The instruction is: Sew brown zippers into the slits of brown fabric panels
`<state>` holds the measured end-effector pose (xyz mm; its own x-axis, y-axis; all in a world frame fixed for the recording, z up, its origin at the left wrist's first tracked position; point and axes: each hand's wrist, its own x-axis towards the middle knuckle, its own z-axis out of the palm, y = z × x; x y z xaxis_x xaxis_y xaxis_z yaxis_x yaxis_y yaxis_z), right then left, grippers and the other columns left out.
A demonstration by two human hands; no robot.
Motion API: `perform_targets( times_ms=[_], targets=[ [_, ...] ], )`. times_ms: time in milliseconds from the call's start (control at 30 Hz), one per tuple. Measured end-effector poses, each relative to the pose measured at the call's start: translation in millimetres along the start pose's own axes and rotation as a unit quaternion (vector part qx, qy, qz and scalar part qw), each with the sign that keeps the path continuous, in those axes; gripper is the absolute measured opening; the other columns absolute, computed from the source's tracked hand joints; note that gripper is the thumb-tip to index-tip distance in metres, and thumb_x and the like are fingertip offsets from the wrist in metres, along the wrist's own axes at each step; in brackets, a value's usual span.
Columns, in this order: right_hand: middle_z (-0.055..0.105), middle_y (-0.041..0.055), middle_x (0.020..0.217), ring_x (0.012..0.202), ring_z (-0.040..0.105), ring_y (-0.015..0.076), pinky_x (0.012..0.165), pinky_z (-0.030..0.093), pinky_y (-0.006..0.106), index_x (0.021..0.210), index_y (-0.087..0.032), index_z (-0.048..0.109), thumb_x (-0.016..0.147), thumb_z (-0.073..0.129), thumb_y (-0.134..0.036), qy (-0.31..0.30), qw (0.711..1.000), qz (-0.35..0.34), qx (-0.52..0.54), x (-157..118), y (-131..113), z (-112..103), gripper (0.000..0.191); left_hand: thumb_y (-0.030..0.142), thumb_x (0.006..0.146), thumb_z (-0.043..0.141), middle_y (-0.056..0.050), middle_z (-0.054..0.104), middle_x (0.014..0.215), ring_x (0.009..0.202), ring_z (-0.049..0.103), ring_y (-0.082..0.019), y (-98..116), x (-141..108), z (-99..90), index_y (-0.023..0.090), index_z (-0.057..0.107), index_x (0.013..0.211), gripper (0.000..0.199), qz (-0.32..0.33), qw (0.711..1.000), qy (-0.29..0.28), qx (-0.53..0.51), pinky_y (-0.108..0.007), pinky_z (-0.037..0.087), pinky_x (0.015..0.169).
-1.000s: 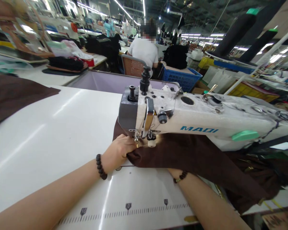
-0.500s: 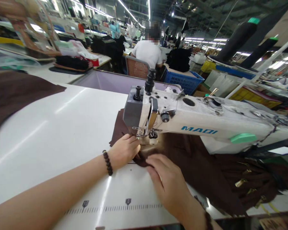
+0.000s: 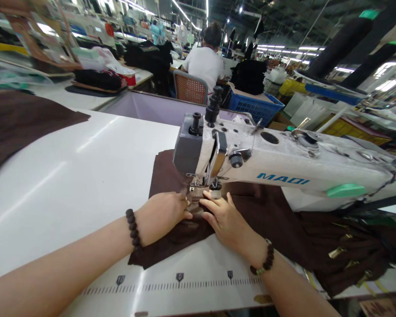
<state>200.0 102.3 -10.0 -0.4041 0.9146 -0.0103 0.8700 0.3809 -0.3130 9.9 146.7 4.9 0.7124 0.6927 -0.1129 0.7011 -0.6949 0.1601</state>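
Brown fabric (image 3: 161, 176) lies flat under the needle area of a white sewing machine (image 3: 277, 163), one corner reaching toward the table's ruler marks. My left hand (image 3: 163, 216), a beaded bracelet on its wrist, presses the cloth just left of the presser foot (image 3: 194, 190); its fingers are curled together against the thumb. To the right of the foot, my right hand (image 3: 229, 222) rests on the same cloth with fingers spread, fingertips close to the needle area. Part of the fabric is hidden beneath the machine head and both hands.
More brown fabric (image 3: 23, 119) lies at the table's left. Brown pieces with gold zipper pulls (image 3: 336, 252) are heaped at the right. Black thread cones (image 3: 341, 48) stand at upper right. Beyond the table are a blue crate (image 3: 251, 108) and a seated person (image 3: 204, 66).
The fabric's near part, bunched before, now lies spread toward the table's front edge. My right hand has moved forward to the presser foot with fingers spread; my left has shifted slightly left.
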Motion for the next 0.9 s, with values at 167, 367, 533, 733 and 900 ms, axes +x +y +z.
perform_targets(
  times_ms=[167,367,533,733,900],
  targets=[
    [0.053,0.0086,0.125,0.119,0.043,0.0303,0.096,0.02,0.069,0.113,-0.024,0.054,0.084,0.057,-0.027,0.02,0.994,0.041,-0.097,4.9,-12.9,3.4,0.029,0.045,0.061,0.077,-0.011,0.06,0.098,0.087,0.055,-0.023,5.9,0.6,7.0,0.008,0.06,0.098,0.055,0.027,0.997,0.036,0.056,-0.031,0.045,0.078],
    [0.047,0.0167,0.128,0.12,0.041,0.0299,0.096,0.035,0.049,0.115,-0.014,0.053,0.085,0.054,-0.033,0.031,0.995,0.041,-0.089,10.3,-22.3,14.5,0.035,0.051,0.074,0.062,-0.011,0.057,0.099,0.09,0.053,-0.024,4.2,2.7,11.2,0.007,0.059,0.099,0.05,-0.011,0.998,0.027,0.05,-0.033,0.045,0.081],
    [0.041,0.0167,0.133,0.127,0.032,0.0301,0.101,0.025,0.055,0.133,-0.02,0.041,0.089,0.047,-0.033,0.053,0.995,0.038,-0.074,7.5,-11.9,29.3,0.046,0.048,0.07,0.068,-0.012,0.056,0.102,0.093,0.051,-0.025,3.9,1.2,29.5,0.007,0.057,0.101,0.053,-0.016,0.994,0.094,0.062,-0.036,0.043,0.085],
    [0.04,0.0173,0.133,0.128,0.031,0.0288,0.103,0.024,0.055,0.132,-0.02,0.042,0.089,0.047,-0.031,0.047,0.998,0.008,-0.046,8.0,-5.1,28.0,0.045,0.048,0.068,0.069,-0.014,0.056,0.106,0.098,0.051,-0.026,3.0,-0.5,33.1,0.005,0.056,0.106,0.059,-0.022,0.993,0.109,0.044,-0.037,0.042,0.09],
    [0.039,0.0147,0.136,0.129,0.032,0.0261,0.105,0.027,0.051,0.131,-0.019,0.043,0.091,0.042,-0.029,0.028,0.999,-0.022,0.009,0.7,3.6,9.9,0.041,0.049,0.069,0.068,-0.013,0.056,0.102,0.094,0.05,-0.027,3.1,0.0,33.0,0.005,0.056,0.105,0.058,-0.013,0.992,0.114,0.05,-0.037,0.042,0.087]
  ],
)
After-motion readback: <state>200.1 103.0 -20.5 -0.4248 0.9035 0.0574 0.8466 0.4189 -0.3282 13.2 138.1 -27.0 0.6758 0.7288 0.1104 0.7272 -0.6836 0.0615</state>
